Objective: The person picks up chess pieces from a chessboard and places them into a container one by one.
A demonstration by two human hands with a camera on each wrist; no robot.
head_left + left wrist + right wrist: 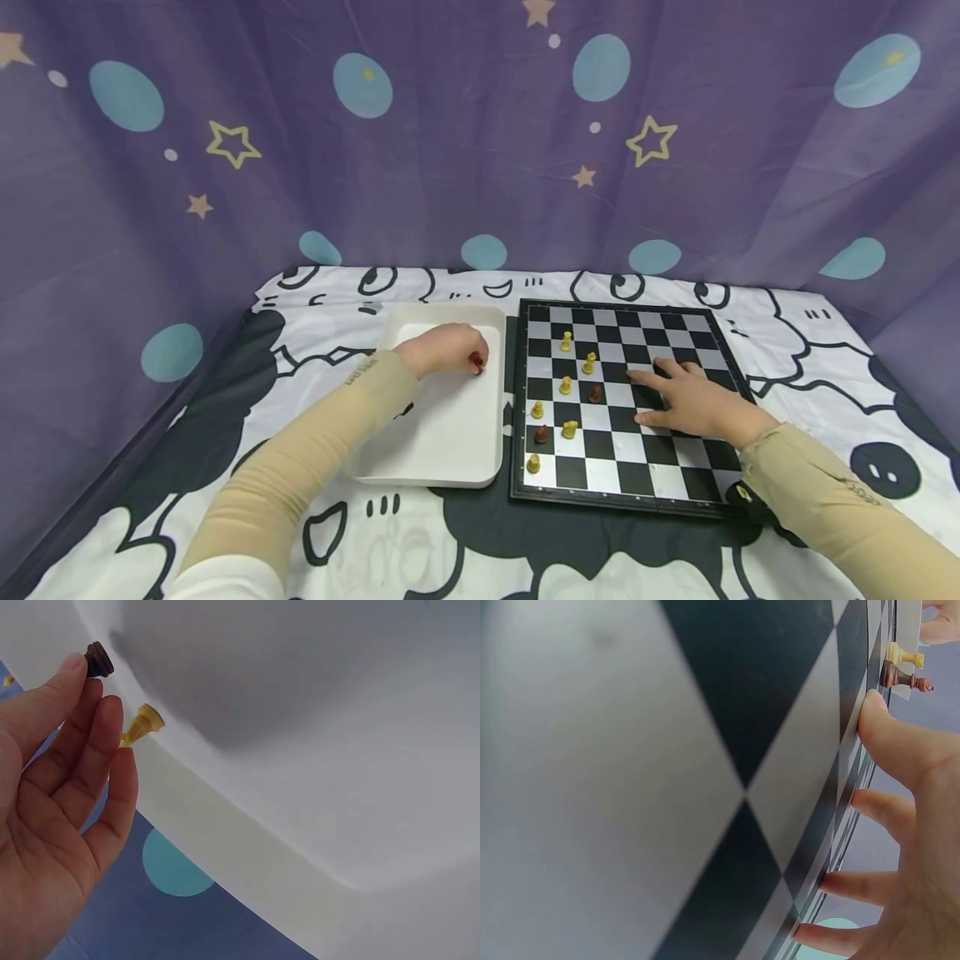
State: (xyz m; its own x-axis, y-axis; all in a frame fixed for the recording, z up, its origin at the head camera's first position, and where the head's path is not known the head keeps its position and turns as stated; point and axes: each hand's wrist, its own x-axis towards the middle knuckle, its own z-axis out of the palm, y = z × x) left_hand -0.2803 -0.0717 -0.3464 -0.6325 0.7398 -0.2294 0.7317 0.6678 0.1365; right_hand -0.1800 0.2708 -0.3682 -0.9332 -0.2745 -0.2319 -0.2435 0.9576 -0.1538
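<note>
The left grip (447,346) is clamped on a dark red chess piece (99,661), pinched between thumb and forefinger, with the base pointing away from the fingertips. Just beside those fingers, a yellow piece (148,720) shows its round base in the left wrist view; whether the grip holds it, I cannot tell. Directly below the left grip lies a white tray (442,446). The right grip (693,400) has its fingers spread apart, fingertips touching the chessboard (630,477) beneath it. On the board to the left of that grip stand six yellow chessmen (589,364) and two dark red chessmen (595,393). Patterned cloth (405,550) spreads below both grips, and a purple curtain (465,167) hangs beyond them.
</note>
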